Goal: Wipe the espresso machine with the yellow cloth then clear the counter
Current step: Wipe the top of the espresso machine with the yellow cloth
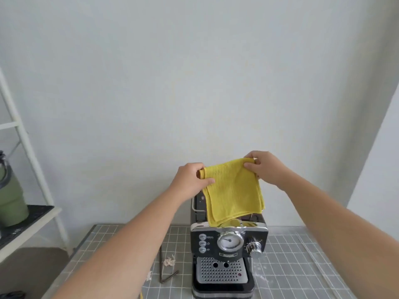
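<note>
Head view, looking down over both forearms. A folded yellow ribbed cloth (234,190) hangs stretched between the two hands above a black-and-chrome espresso machine (228,244).

The left hand (190,180) pinches the cloth's upper left corner between thumb and curled fingers. The right hand (262,169) pinches the upper right corner in the same way and is held a little higher, so the cloth's top edge slopes up toward the right. Below both hands the cloth falls in layered folds. Its lower edge lies over the top of the espresso machine, near the chrome front rim; whether it touches that surface cannot be told.

On the front of the espresso machine are a round chrome pressure gauge (230,241), a ridged chrome knob (254,248) to the gauge's right, three round buttons to its left, and a perforated metal drip tray (220,270) at the base.

The espresso machine stands on a counter covered with grey grid-patterned sheet (302,266). To the left of the machine's base lie crumpled pale paper scraps (169,261) and a thin dark bent metal rod (160,266). Further left of the machine, off the counter, a green tumbler (10,201) stands on a white shelf rack (32,225).
</note>
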Demonstrator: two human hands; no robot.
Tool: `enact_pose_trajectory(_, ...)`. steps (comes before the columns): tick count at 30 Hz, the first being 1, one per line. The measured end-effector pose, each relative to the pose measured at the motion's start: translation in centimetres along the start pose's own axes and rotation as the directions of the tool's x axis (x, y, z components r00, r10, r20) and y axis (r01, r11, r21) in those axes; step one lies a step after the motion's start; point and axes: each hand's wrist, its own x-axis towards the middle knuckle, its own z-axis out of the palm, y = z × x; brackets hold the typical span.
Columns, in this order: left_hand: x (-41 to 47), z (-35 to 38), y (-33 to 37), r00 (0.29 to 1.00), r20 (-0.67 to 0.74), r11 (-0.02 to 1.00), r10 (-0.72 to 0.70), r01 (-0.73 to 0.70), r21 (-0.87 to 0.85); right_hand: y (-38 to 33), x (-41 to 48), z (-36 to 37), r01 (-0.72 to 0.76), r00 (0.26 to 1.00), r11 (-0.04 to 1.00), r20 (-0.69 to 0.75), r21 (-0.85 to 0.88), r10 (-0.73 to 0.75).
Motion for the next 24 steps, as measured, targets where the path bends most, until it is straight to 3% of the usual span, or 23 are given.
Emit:
enact_pose_trajectory(8,-0.5,3.8,-2.6,0.99,-0.133,0.948,0.048,-0.003,0.317,2.7,1.3,3.1,0.094,0.994,0.977,-0.039,-0.193,-0.103)
enact_pose_trajectory(11,-0.1,3.5,-3.8,0.999,-0.03,0.939,0.044,-0.031,0.344,2.9,1.4,5.2,0.123,0.99,0.882,-0.009,-0.454,-0.142)
enact_pose_trajectory(13,0.2,3.1,-4.5,0.999,0.041,0.969,-0.031,0.02,0.248,2.3,0.7,6.8,0.131,0.986,0.871,-0.025,-0.474,-0.162)
enact_pose_trajectory(16,1.2,2.5,-5.5,0.991,0.034,0.981,-0.133,0.126,0.15,1.1,-0.6,9.8,0.066,0.996,0.862,0.09,-0.503,-0.024)
enact_pose_trajectory(18,1.9,2.8,-6.1,0.979,0.099,0.958,-0.176,0.147,0.246,0.9,-1.3,11.8,0.007,0.969,0.814,0.204,-0.581,0.137)
enact_pose_trajectory(21,2.2,3.8,-7.0,0.942,0.239,0.95,-0.237,0.172,0.261,1.2,-2.3,12.9,-0.07,0.98,0.787,0.108,-0.612,0.17)
enact_pose_trajectory(24,2.1,4.4,-8.0,0.944,0.254,0.967,-0.212,0.165,0.194,1.0,-3.0,12.9,-0.153,0.979,0.752,0.006,-0.641,0.204)
